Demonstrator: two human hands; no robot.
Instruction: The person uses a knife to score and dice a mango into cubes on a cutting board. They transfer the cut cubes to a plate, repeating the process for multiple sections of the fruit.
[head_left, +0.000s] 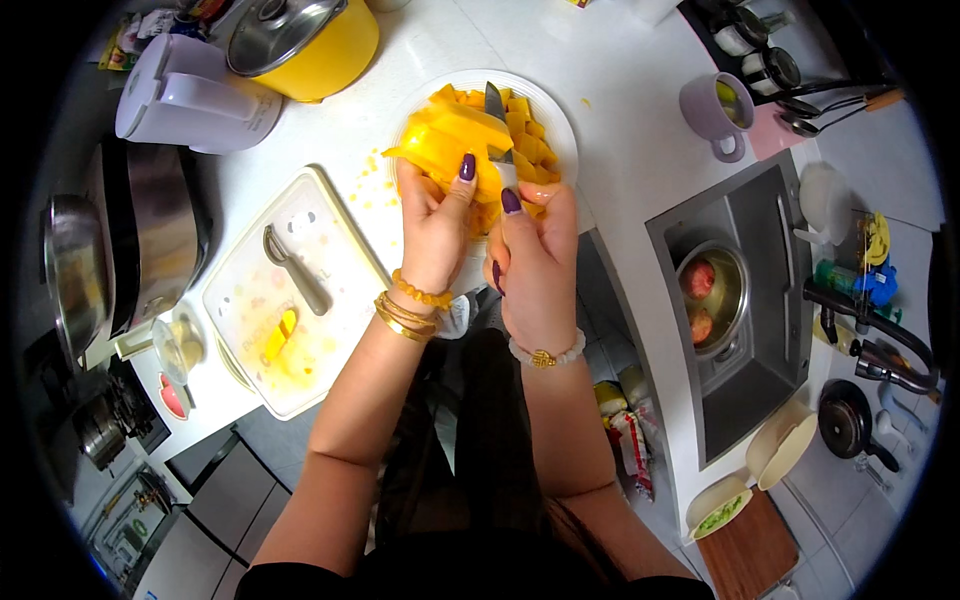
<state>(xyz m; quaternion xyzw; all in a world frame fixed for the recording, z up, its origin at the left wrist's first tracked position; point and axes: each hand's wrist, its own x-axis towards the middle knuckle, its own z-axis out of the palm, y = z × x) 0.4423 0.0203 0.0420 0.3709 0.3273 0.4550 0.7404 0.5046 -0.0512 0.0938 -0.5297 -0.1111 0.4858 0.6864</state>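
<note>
Over a white plate, my left hand holds a large piece of peeled mango. The handle of a small knife is gripped in my right hand, its blade against the mango and pointing away from me. Cut mango cubes lie on the plate beneath and beside the held piece. To the left, a light cutting board bears a peeler with a grey handle and a small yellow mango scrap. My hands hide part of the plate.
A lilac jug and a yellow pot stand at the back left. On the right are a lilac mug and a grey sink with a metal bowl holding reddish round items. Small mango bits dot the white counter.
</note>
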